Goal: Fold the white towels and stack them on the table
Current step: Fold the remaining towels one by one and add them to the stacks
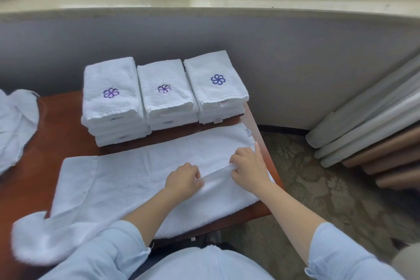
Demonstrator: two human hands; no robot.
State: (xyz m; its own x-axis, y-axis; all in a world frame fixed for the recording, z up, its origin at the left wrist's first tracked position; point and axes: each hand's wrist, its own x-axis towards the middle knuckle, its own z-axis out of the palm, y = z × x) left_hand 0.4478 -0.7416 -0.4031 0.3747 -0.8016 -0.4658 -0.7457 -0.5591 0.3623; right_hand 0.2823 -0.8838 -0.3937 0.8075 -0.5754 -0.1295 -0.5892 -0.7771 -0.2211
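A long white towel (127, 179) lies spread across the brown table (59, 134), its left end hanging off the near edge. My left hand (183, 180) and my right hand (248, 167) both pinch a raised strip of the towel near its right end. Behind it stand three stacks of folded white towels with purple flower logos: left stack (111, 100), middle stack (166, 95), right stack (216, 84).
A pile of loose white towels (16, 125) sits at the table's left edge. Rolled grey and brown curtains (372, 134) lean at the right on the patterned carpet (318, 188). A grey wall and a window sill run behind the table.
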